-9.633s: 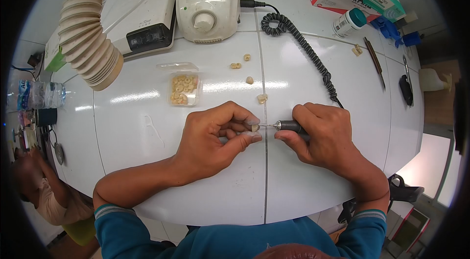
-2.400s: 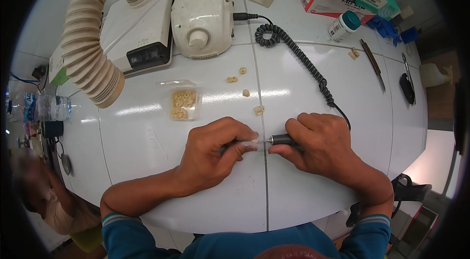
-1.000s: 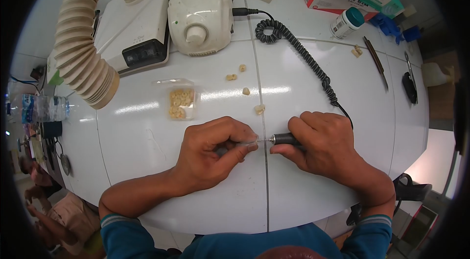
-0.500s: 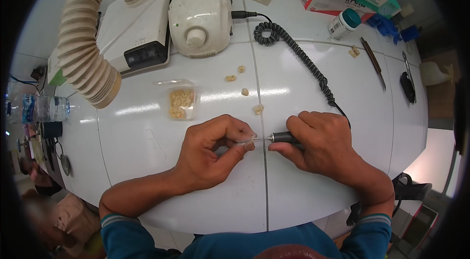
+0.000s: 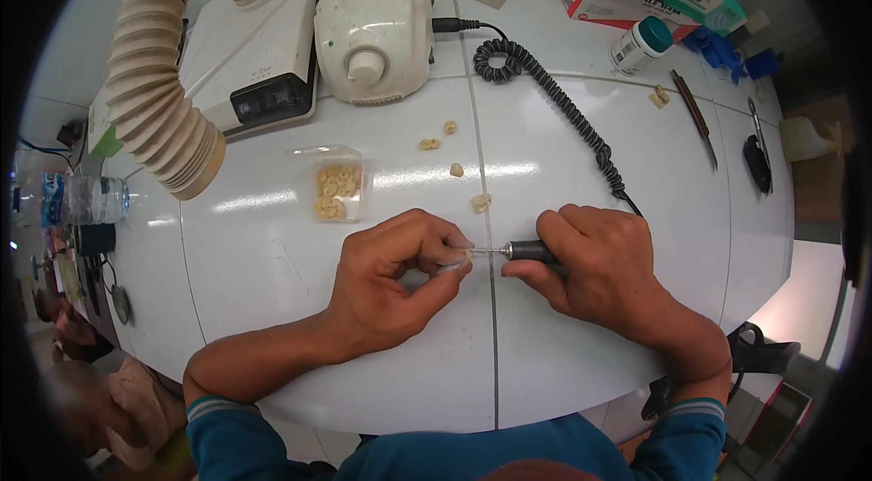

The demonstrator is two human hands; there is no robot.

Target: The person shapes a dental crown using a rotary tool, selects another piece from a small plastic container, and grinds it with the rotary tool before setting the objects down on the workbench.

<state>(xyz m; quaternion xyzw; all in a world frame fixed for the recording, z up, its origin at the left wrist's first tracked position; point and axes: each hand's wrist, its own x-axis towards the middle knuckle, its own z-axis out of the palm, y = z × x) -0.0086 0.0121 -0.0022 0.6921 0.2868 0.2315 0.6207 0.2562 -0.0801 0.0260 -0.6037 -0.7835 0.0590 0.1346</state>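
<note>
1 small cream-coloured piece (image 5: 469, 255) sits pinched in your left hand (image 5: 386, 277), beside the thin metal bit (image 5: 490, 250) of the dark cylindrical handpiece (image 5: 532, 251) your right hand (image 5: 601, 256) grips. It seems light, stiff, perhaps brittle; hold its sides, fingertips clear.

A black-bodied rotary handpiece (image 5: 530, 251) lies roughly level in the right hand (image 5: 601, 256), its slim metal bit (image 5: 488, 250) reaching left to a small, cream-coloured, tooth-like piece (image 5: 468, 255), mostly hidden between the fingertips of the left hand (image 5: 400, 277).
</note>
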